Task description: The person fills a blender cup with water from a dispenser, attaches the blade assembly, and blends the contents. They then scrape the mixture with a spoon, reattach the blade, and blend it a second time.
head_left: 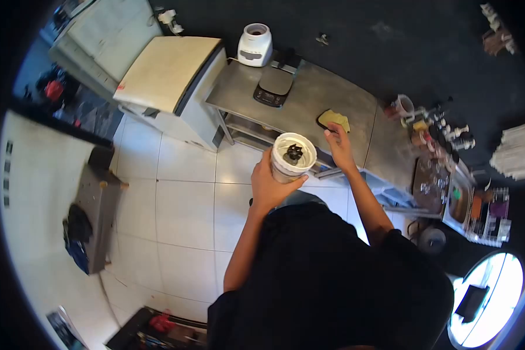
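Observation:
A blender cup with a white rim [286,169] is held upright in my left hand [266,184], its fingers wrapped round the side. Dark blades show inside the cup, in its middle. My right hand [339,146] is raised to the right of the cup, apart from it, with its fingers spread and nothing in them. Just beyond that hand, a yellow cloth [334,119] lies on the steel table [338,90]. Farther back stand a kitchen scale [274,86] and a white blender base [255,46].
A white chest freezer [169,73] stands left of the steel table. On the right are a measuring jug [403,105], several bottles, a sink [459,201] and a wire rack [490,233]. A grey cabinet [96,216] stands by the left wall.

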Tool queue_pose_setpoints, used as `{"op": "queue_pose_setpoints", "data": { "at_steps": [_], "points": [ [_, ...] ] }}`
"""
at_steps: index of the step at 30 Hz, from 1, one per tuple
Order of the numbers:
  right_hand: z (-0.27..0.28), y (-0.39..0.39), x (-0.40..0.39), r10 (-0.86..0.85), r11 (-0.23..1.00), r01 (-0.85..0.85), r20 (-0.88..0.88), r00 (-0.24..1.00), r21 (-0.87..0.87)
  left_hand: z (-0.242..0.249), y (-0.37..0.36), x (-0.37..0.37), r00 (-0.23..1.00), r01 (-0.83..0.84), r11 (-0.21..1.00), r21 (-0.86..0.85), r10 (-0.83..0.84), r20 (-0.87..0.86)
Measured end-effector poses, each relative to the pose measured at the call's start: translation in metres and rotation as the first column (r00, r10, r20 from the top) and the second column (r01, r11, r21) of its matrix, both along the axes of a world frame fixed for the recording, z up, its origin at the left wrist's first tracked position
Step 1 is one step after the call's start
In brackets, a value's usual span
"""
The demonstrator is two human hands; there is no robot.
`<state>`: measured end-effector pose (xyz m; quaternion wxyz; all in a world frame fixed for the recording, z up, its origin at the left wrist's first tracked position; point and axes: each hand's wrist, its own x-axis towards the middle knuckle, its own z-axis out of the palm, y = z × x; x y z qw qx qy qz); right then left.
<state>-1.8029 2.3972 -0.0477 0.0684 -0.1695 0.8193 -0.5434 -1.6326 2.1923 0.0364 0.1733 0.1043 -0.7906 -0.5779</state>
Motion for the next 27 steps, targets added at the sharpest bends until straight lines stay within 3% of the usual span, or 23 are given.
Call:
{"op": "queue_pose_setpoints", "data": {
  "at_steps": [1,2,4,9,11,12,13,15,16,17,19,20,21,22,23,24,25,26,27],
  "points": [
    [-0.050,0.020,-0.011,-0.094,0.984,0.104,-0.072,0.993,0.142,-0.004,-0.010,-0.002,0.999,0.045,0.999,0.004,-0.046,0.020],
    [-0.085,0.039,-0.014,-0.135,0.978,0.141,-0.052,0.990,0.154,-0.009,-0.018,-0.004,0.999,0.022,0.999,0.047,-0.024,0.049],
    [-0.126,0.066,-0.031,-0.306,0.817,0.125,0.241,0.921,0.562,-0.023,-0.035,-0.016,0.998,-0.010,0.994,0.108,0.003,0.065],
    [-0.170,0.071,-0.083,-0.354,0.770,0.237,0.089,0.931,0.592,-0.045,-0.070,-0.048,0.992,0.037,0.965,0.260,-0.067,0.107],
    [-0.180,0.039,-0.109,-0.454,0.596,0.449,-0.182,0.872,0.666,-0.061,-0.081,-0.069,0.998,0.062,0.931,0.360,-0.062,-0.012],
    [-0.209,0.032,-0.122,-0.457,0.581,0.468,-0.209,0.865,0.666,-0.057,-0.086,-0.081,0.993,0.106,0.926,0.362,-0.115,0.002],
    [-0.208,0.023,-0.133,-0.439,0.600,0.442,-0.187,0.879,0.667,-0.063,-0.090,-0.093,0.996,0.078,0.933,0.352,-0.092,0.021],
    [-0.204,0.004,-0.139,-0.412,0.415,0.246,-0.060,0.909,0.876,-0.076,-0.102,-0.112,0.999,0.032,0.941,0.336,-0.039,0.013],
    [-0.194,-0.004,-0.148,-0.412,0.502,0.234,-0.007,0.911,0.833,-0.074,-0.102,-0.125,0.995,0.097,0.937,0.335,-0.079,-0.069],
    [-0.188,-0.013,-0.160,-0.421,0.509,0.236,0.000,0.907,0.828,-0.097,-0.117,-0.134,0.994,0.106,0.940,0.326,-0.089,-0.065],
    [-0.176,-0.015,-0.180,-0.509,0.734,0.312,0.184,0.841,0.603,-0.166,-0.142,-0.145,0.988,-0.117,0.801,0.588,0.036,0.148],
    [-0.137,-0.034,-0.183,-0.594,0.759,0.411,0.279,0.754,0.505,-0.096,-0.116,-0.170,0.982,-0.084,0.767,0.637,-0.044,0.183],
    [-0.099,-0.053,-0.181,-0.602,0.753,0.423,0.269,0.752,0.504,-0.078,-0.113,-0.188,0.984,-0.070,0.765,0.641,-0.054,0.172],
    [-0.064,-0.072,-0.175,-0.609,0.791,0.567,0.370,0.701,0.228,-0.066,-0.111,-0.206,0.982,-0.091,0.637,0.766,-0.068,0.173],
    [-0.044,-0.090,-0.167,-0.578,0.731,0.680,0.474,0.664,-0.061,-0.062,-0.111,-0.222,0.981,-0.113,0.493,0.863,-0.085,0.177],
    [-0.037,-0.104,-0.161,-0.452,0.746,0.603,0.450,0.770,-0.283,-0.065,-0.109,-0.236,0.985,-0.098,0.487,0.868,-0.075,0.153],
    [-0.032,-0.113,-0.153,-0.331,0.720,0.496,0.388,0.860,-0.486,-0.065,-0.106,-0.250,0.984,-0.088,0.489,0.868,-0.094,0.152],
    [-0.053,-0.121,-0.142,-0.398,0.915,0.366,-0.233,0.887,-0.169,-0.062,-0.101,-0.262,0.982,-0.093,0.501,0.861,-0.097,0.162],
    [-0.074,-0.130,-0.130,-0.107,0.888,0.397,-0.735,0.669,0.233,-0.058,-0.096,-0.271,0.981,-0.098,0.511,0.854,-0.096,0.170]
  ]
}}
